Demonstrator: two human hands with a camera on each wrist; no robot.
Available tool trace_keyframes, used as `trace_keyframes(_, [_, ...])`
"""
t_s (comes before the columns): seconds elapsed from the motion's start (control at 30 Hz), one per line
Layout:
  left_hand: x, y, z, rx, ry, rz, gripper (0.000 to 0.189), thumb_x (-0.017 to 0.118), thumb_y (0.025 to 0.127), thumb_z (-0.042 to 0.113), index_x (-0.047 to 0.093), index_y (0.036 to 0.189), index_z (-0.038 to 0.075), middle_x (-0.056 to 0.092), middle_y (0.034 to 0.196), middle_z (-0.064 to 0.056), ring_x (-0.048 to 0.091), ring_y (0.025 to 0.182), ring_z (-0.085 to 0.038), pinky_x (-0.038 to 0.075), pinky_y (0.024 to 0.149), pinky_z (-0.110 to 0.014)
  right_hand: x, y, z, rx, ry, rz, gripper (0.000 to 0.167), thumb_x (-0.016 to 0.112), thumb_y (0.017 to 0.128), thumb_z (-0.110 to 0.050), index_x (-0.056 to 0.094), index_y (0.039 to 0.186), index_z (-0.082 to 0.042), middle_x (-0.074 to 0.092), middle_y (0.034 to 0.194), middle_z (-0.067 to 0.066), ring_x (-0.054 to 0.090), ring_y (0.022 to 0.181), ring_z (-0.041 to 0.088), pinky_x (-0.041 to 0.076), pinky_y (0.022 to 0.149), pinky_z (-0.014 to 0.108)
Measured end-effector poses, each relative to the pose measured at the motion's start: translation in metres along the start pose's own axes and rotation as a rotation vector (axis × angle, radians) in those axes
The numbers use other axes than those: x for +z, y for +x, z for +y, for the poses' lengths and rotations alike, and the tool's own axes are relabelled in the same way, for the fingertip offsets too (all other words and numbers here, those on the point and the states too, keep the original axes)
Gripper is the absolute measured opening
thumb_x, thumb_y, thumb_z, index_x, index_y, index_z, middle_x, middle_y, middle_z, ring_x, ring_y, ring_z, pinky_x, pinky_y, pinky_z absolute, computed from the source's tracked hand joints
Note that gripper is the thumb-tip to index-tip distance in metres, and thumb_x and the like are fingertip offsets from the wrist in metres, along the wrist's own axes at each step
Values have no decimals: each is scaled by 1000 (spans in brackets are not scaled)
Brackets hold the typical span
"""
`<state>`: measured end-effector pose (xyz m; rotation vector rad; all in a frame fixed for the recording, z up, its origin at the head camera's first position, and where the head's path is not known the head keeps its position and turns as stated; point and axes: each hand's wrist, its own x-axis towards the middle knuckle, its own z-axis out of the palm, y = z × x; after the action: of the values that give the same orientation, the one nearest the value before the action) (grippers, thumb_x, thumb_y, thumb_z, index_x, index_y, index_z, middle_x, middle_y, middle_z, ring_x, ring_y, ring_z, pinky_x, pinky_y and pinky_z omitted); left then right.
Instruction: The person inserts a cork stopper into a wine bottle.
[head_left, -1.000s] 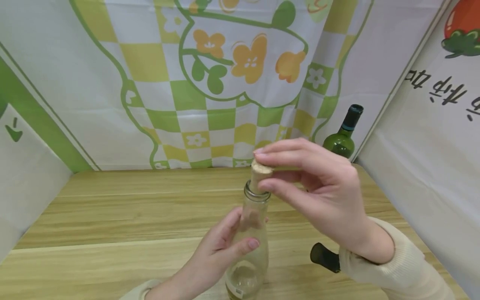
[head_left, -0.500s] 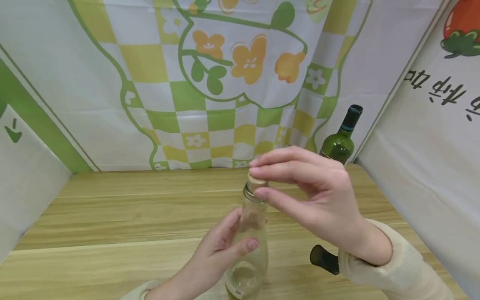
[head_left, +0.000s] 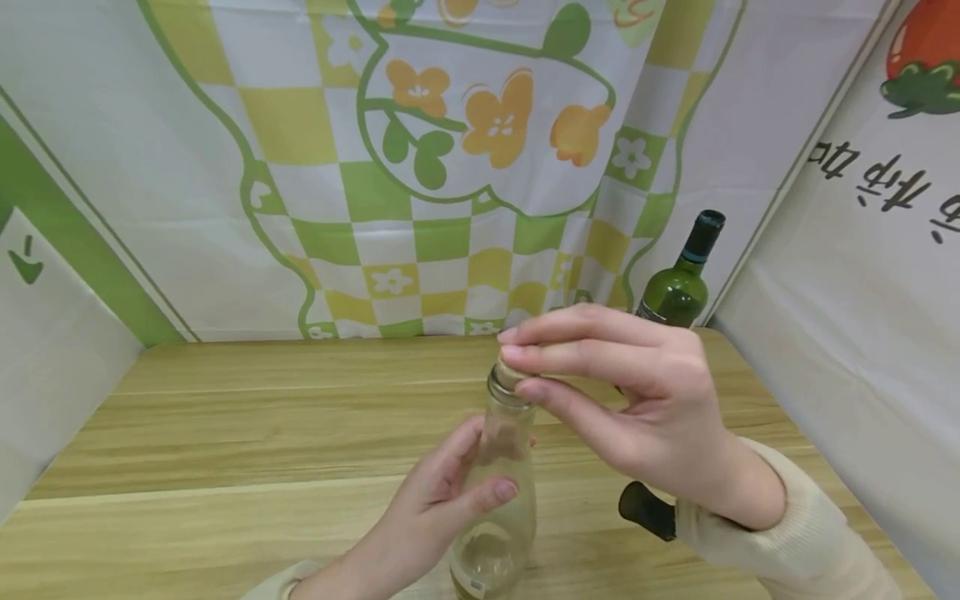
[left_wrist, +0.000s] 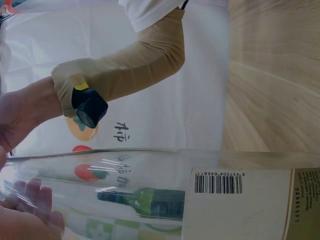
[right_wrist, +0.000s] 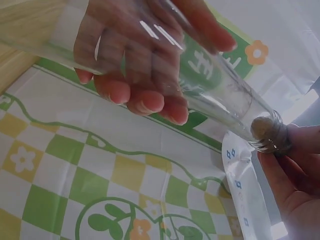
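A clear glass bottle [head_left: 517, 500] stands nearly upright on the wooden table, leaning slightly. My left hand [head_left: 431, 500] wraps round it below the neck. A cork [head_left: 508, 375] sits in the bottle mouth with a short part above the rim. My right hand [head_left: 637, 400] pinches it, thumb on the near side and fingertips over the top. In the right wrist view, the lower end of the cork [right_wrist: 262, 128] shows inside the glass neck. The left wrist view shows the bottle's pale label [left_wrist: 235, 205] with a barcode.
A green wine bottle [head_left: 675, 292] stands at the back right, partly behind my right hand. Beneath the right sleeve, a dark flared object [head_left: 647, 510] is partly covered. Printed cloth walls [head_left: 420, 200] enclose the wooden table [head_left: 225, 433].
The cork has gone down into the bottle neck, so much less of it stands above the rim. My right hand has lowered with it, while the left hand keeps its place.
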<state>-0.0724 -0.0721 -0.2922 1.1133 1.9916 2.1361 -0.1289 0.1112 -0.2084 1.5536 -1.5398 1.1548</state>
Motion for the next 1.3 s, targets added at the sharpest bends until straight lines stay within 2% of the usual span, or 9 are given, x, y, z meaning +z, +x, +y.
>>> trace_keyframes(0.53, [0, 1, -2, 14, -4, -4, 36, 48, 92, 3, 42, 128, 5, 53, 121, -13, 47, 117, -23, 39, 96, -28, 1, 10, -7, -39, 52, 15, 27, 71, 68, 13, 69, 94, 5, 67, 95, 16, 65, 83, 29, 54, 69, 35])
trace_keyframes(0.7, [0, 1, -2, 30, 5, -8, 36, 48, 93, 3, 41, 129, 5, 52, 122, -13, 47, 117, -21, 38, 97, -28, 1, 9, -8, -2, 78, 15, 28, 70, 68, 14, 69, 95, 5, 66, 96, 17, 65, 85, 30, 53, 69, 35])
trace_keyframes(0.83, [1, 1, -3, 16, 4, -9, 35, 48, 93, 4, 43, 127, 5, 53, 122, -12, 47, 117, -22, 38, 97, -29, -1, 10, -14, 117, 181, 0, 29, 67, 71, 15, 66, 99, 6, 64, 99, 19, 62, 92, 32, 53, 74, 37])
trace_keyframes(0.97, [-2, 1, -4, -16, -5, -23, 39, 49, 92, 4, 41, 131, 6, 51, 125, -12, 45, 120, -21, 36, 100, -28, 1, 9, -20, 325, 373, -24, 37, 62, 75, 18, 56, 111, 13, 58, 110, 24, 55, 104, 32, 49, 84, 39])
trace_keyframes(1.07, [-6, -1, -4, -67, -11, -38, 44, 50, 92, 6, 39, 134, 7, 47, 133, -10, 40, 125, -17, 31, 102, -23, 4, 3, -20, 461, 501, -58, 46, 60, 77, 18, 45, 120, 16, 51, 119, 26, 51, 112, 32, 45, 91, 41])
trace_keyframes(1.13, [-9, -1, -4, -97, -6, -48, 45, 52, 92, 7, 38, 135, 7, 45, 135, -8, 38, 127, -16, 28, 103, -20, 5, -2, -18, 512, 555, -84, 50, 60, 78, 16, 40, 123, 17, 49, 123, 25, 48, 115, 32, 42, 95, 41])
trace_keyframes(1.3, [-14, -4, -7, -116, 28, -93, 51, 56, 90, 9, 36, 136, 4, 43, 137, -10, 37, 128, -17, 26, 104, -21, 6, -17, -11, 542, 633, -123, 52, 61, 79, 13, 41, 128, 10, 50, 127, 17, 47, 118, 30, 38, 98, 41])
